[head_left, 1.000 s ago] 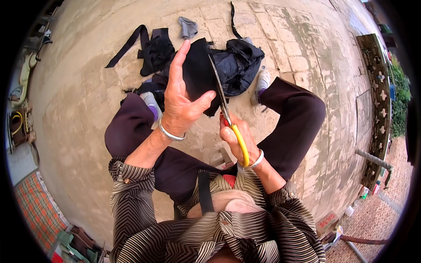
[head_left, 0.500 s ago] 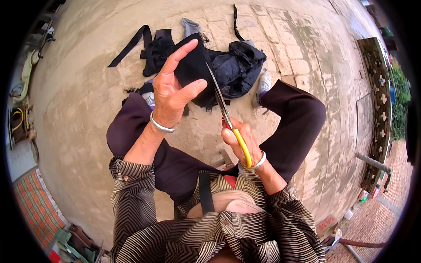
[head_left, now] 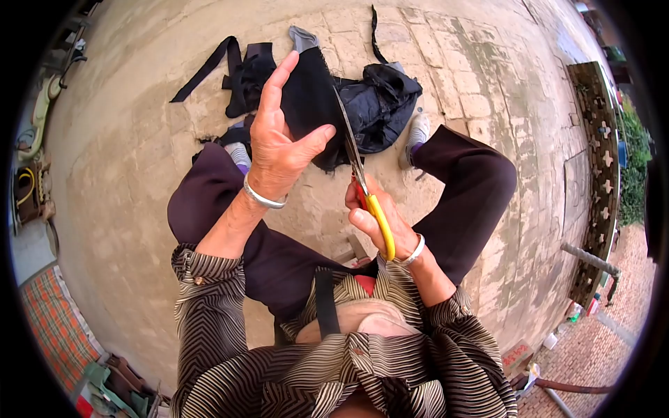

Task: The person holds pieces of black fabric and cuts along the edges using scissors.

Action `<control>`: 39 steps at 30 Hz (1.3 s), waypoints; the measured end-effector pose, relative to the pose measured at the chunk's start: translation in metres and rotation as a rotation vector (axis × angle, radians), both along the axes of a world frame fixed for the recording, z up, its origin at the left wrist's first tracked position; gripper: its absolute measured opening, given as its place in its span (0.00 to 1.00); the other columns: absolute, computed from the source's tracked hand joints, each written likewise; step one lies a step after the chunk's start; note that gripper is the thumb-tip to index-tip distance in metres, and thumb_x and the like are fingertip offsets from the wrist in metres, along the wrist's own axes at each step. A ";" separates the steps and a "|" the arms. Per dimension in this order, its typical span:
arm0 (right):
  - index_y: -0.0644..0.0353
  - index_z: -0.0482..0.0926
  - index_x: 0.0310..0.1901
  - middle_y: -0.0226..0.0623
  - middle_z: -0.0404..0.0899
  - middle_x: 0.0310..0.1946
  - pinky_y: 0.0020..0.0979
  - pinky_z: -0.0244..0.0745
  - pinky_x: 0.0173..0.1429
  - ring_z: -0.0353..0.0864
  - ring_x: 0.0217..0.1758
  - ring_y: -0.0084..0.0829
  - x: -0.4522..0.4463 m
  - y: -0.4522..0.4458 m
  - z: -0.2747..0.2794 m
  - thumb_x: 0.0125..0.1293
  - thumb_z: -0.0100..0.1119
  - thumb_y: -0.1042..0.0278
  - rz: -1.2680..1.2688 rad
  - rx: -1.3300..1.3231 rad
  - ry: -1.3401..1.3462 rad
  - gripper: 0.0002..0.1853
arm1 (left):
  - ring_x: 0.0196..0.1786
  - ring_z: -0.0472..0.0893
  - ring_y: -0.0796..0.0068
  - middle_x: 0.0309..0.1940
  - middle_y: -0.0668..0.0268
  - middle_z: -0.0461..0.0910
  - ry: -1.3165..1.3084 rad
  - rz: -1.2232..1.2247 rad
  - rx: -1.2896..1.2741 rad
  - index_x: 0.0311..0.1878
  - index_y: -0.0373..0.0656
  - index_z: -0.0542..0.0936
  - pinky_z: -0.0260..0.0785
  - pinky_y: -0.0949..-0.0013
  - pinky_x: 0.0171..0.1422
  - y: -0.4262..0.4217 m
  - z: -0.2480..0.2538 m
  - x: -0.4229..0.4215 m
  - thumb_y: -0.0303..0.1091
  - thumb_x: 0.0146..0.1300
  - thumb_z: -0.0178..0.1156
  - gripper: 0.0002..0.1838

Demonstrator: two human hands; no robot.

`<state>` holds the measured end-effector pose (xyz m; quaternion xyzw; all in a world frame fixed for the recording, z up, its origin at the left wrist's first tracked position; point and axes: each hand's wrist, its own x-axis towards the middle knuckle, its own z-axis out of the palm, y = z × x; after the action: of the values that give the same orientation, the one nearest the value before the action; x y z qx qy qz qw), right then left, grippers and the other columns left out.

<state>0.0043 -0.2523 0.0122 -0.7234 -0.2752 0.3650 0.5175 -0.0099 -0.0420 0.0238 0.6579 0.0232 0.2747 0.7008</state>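
Note:
My left hand (head_left: 280, 143) holds up a piece of black cloth (head_left: 304, 97); its thumb and index finger are spread, and the other fingers are hidden behind the palm and cloth. In my right hand (head_left: 376, 217) are scissors (head_left: 382, 226) with one yellow and one red handle. Their blades point up and away from me, along the right edge of the cloth. Beyond the blades lies a crumpled dark bag-like bundle (head_left: 383, 104) on the ground.
Black scraps (head_left: 252, 80), a long strap (head_left: 203, 71) and a grey cloth (head_left: 303, 39) lie on the paving. A thin black strip (head_left: 375, 35) is farther off. My shoes (head_left: 418, 132) flank the work. A patterned low wall (head_left: 603, 153) stands right.
The cloth and my left hand first dipped left, then rose again with the cloth turned broader to view. The scissors stay beside its right edge, shifting slightly.

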 end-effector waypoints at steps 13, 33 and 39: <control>0.64 0.66 0.37 0.45 0.69 0.22 0.39 0.68 0.35 0.71 0.26 0.42 0.002 0.002 0.001 0.64 0.56 0.41 -0.026 -0.012 -0.087 0.27 | 0.68 0.63 0.77 0.70 0.61 0.58 0.013 -0.005 0.057 0.73 0.37 0.57 0.55 0.73 0.71 -0.003 -0.002 -0.001 0.18 0.49 0.63 0.45; 0.64 0.68 0.38 0.42 0.70 0.23 0.36 0.69 0.36 0.72 0.27 0.36 -0.001 0.000 0.000 0.64 0.59 0.44 -0.007 0.010 -0.044 0.26 | 0.73 0.58 0.68 0.70 0.57 0.60 0.023 0.061 0.064 0.70 0.32 0.59 0.44 0.66 0.77 -0.004 -0.004 0.001 0.21 0.46 0.68 0.46; 0.62 0.67 0.39 0.37 0.67 0.26 0.34 0.65 0.37 0.68 0.30 0.34 0.000 0.001 0.002 0.62 0.58 0.40 -0.033 -0.017 -0.031 0.28 | 0.66 0.65 0.77 0.68 0.63 0.62 0.051 0.001 0.092 0.72 0.38 0.58 0.57 0.72 0.72 -0.009 -0.005 -0.002 0.17 0.51 0.65 0.44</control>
<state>0.0041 -0.2509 0.0146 -0.7376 -0.2681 0.3477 0.5129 -0.0123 -0.0506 0.0189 0.6961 0.0287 0.2591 0.6689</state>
